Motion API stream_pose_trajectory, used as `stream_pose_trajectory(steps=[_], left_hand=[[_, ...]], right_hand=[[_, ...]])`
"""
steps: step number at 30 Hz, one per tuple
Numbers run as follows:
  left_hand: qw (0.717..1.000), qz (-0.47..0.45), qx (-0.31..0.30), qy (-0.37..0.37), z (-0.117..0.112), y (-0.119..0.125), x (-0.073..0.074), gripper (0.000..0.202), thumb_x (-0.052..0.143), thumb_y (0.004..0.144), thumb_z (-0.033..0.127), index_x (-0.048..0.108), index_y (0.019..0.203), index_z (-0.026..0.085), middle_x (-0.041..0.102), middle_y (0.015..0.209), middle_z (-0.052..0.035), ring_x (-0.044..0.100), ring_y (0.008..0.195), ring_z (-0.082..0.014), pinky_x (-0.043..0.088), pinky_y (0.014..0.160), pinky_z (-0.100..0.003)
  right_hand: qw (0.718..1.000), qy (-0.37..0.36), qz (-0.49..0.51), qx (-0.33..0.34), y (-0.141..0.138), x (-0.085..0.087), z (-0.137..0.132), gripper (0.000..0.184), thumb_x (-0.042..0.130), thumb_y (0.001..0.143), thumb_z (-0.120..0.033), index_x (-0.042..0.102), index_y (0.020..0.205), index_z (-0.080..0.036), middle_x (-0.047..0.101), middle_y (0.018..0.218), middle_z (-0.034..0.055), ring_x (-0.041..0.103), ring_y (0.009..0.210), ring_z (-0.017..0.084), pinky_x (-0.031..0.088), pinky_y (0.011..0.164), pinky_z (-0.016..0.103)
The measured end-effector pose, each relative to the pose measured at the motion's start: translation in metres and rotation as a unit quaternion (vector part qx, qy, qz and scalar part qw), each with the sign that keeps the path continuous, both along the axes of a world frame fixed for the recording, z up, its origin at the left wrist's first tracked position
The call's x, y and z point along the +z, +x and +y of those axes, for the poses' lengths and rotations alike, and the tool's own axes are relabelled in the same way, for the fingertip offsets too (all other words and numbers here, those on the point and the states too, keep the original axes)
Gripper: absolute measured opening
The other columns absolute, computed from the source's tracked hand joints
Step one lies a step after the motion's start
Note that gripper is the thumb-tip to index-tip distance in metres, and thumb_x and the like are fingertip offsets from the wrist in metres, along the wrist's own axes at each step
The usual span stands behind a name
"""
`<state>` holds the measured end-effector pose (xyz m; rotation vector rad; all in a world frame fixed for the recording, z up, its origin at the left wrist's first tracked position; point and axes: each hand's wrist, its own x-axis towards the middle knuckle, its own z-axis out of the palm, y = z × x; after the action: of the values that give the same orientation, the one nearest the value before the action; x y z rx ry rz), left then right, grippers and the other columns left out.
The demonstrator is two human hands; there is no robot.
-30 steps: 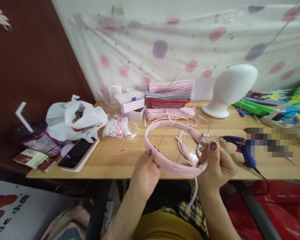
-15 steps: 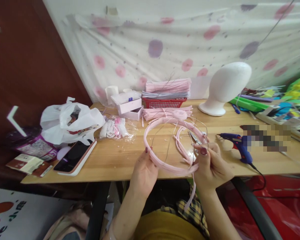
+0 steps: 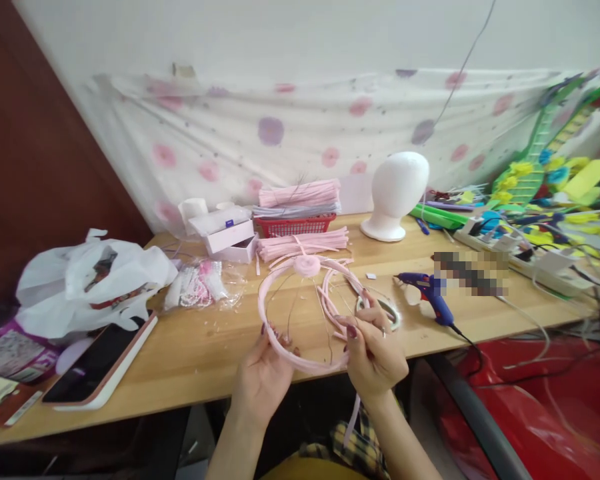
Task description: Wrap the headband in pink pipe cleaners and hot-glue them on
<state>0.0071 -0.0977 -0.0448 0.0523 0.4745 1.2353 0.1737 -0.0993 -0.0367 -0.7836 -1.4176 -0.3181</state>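
Pale-pink hoop [image 3: 300, 363] — blue glue gun [image 3: 440, 309]

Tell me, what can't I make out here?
All in the head view:
Pink ring: right part, covered by the right hand.
Red basket: inside, mostly hidden by stacked bundles.
Purple container: cut off by the left edge.
Thing beside the glue gun: blurred into blocks.
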Motion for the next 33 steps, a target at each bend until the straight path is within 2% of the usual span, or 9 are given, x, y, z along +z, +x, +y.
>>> stream_pose_trajectory(steps=[5,9,12,18,21,24,26,30,33], left_hand=[[1.000,-0.008,-0.010,0.000,0.004,-0.001,0.005,0.010,0.079,0.071,0.012,0.071,0.071,0.019,0.060,0.064,0.0026,0.059,0.060,-0.0133,0.053,0.064,-0.033],[1.000,0.006,-0.002,0.013,0.004,-0.001,0.003,0.013,0.080,0.073,0.020,0.068,0.069,0.019,0.058,0.064,0.0032,0.058,0.061,-0.0137,0.053,0.065,-0.034],[1.000,0.010,-0.006,0.024,0.003,-0.002,0.001,0.017,0.082,0.071,0.020,0.065,0.068,0.019,0.056,0.064,0.0045,0.057,0.061,-0.0126,0.052,0.065,-0.032],[1.000,0.010,-0.003,0.025,0.003,-0.001,-0.003,0.020,0.085,0.070,0.023,0.065,0.069,0.019,0.055,0.062,0.0059,0.058,0.060,-0.0122,0.052,0.066,-0.032],[0.999,0.007,-0.010,0.041,0.004,0.000,-0.007,0.024,0.086,0.068,0.032,0.071,0.082,0.020,0.063,0.069,0.0046,0.061,0.065,-0.0126,0.052,0.070,-0.032],[0.996,0.023,-0.052,0.068,0.002,0.001,-0.010,0.053,0.090,0.059,0.041,0.072,0.103,0.019,0.072,0.087,-0.0015,0.066,0.076,-0.0152,0.053,0.074,-0.031],[0.992,0.045,-0.081,0.084,-0.001,0.003,-0.011,0.063,0.093,0.054,0.038,0.071,0.108,0.016,0.073,0.090,-0.0039,0.067,0.081,-0.0162,0.053,0.077,-0.030],[0.985,0.103,-0.090,0.109,-0.004,0.007,-0.009,0.053,0.095,0.051,0.033,0.074,0.097,0.015,0.072,0.080,-0.0019,0.066,0.076,-0.0151,0.054,0.075,-0.030],[0.972,0.188,-0.091,0.109,0.000,0.002,-0.004,0.040,0.093,0.056,0.033,0.075,0.087,0.014,0.070,0.070,-0.0025,0.065,0.066,-0.0137,0.054,0.069,-0.028]], right_hand=[[1.000,0.011,-0.008,-0.010,-0.001,0.002,0.001,0.027,0.058,0.089,-0.010,0.071,0.105,-0.026,0.061,0.058,-0.0049,0.056,0.057,0.015,0.057,0.080,0.048],[1.000,0.026,-0.013,-0.008,0.000,0.002,0.000,0.028,0.057,0.090,-0.011,0.070,0.108,-0.027,0.064,0.061,-0.0042,0.055,0.057,0.015,0.054,0.089,0.055],[0.999,0.043,-0.026,-0.001,0.002,0.003,-0.003,0.028,0.058,0.090,-0.013,0.072,0.110,-0.027,0.060,0.058,-0.0048,0.056,0.058,0.015,0.052,0.092,0.059],[0.998,0.049,-0.031,-0.002,0.001,0.004,-0.005,0.027,0.060,0.090,-0.016,0.073,0.111,-0.029,0.058,0.057,-0.0048,0.055,0.059,0.015,0.051,0.094,0.060],[0.999,0.039,0.014,-0.020,0.000,0.002,0.000,0.028,0.059,0.090,-0.015,0.073,0.109,-0.030,0.060,0.059,-0.0049,0.054,0.059,0.015,0.051,0.094,0.060],[0.997,0.032,0.048,-0.049,0.000,0.000,0.004,0.025,0.060,0.091,-0.017,0.074,0.106,-0.031,0.064,0.063,-0.0040,0.054,0.060,0.015,0.051,0.094,0.058],[0.996,0.024,0.052,-0.071,0.001,-0.001,0.007,0.023,0.060,0.091,-0.019,0.074,0.105,-0.031,0.064,0.063,-0.0040,0.055,0.061,0.015,0.050,0.096,0.058],[0.994,0.028,0.037,-0.095,0.004,-0.001,0.010,0.021,0.060,0.092,-0.021,0.074,0.104,-0.030,0.064,0.063,-0.0032,0.057,0.060,0.015,0.048,0.097,0.057],[0.994,0.028,0.038,-0.102,0.004,0.003,0.010,0.021,0.059,0.093,-0.021,0.074,0.103,-0.030,0.062,0.062,-0.0034,0.057,0.060,0.015,0.048,0.098,0.056]])
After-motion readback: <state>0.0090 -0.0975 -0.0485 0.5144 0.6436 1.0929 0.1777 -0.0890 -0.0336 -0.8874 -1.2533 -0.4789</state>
